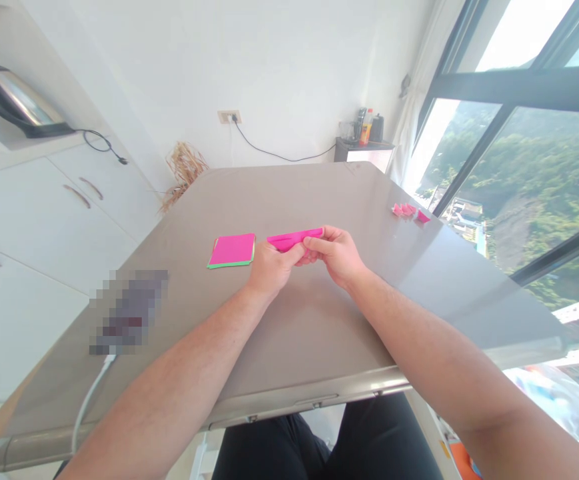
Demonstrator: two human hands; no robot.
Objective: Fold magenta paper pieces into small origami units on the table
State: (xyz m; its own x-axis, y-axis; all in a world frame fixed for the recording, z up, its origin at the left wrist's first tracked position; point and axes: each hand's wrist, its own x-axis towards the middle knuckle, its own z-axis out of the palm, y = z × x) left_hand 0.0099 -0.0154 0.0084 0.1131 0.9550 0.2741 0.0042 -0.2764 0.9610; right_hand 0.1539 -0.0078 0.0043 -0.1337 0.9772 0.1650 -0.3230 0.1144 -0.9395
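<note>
Over the middle of the grey-brown surface, a person holds a narrow, folded pink paper between both hands. The left hand has its grip pinched on the paper's left part; the right hand has its grip pinched on the right, the thumbs close together. Just beside the left hand lies a paper stack, pink on top with green edges showing. Well apart, near the window-side edge, sit small pink pieces.
</note>
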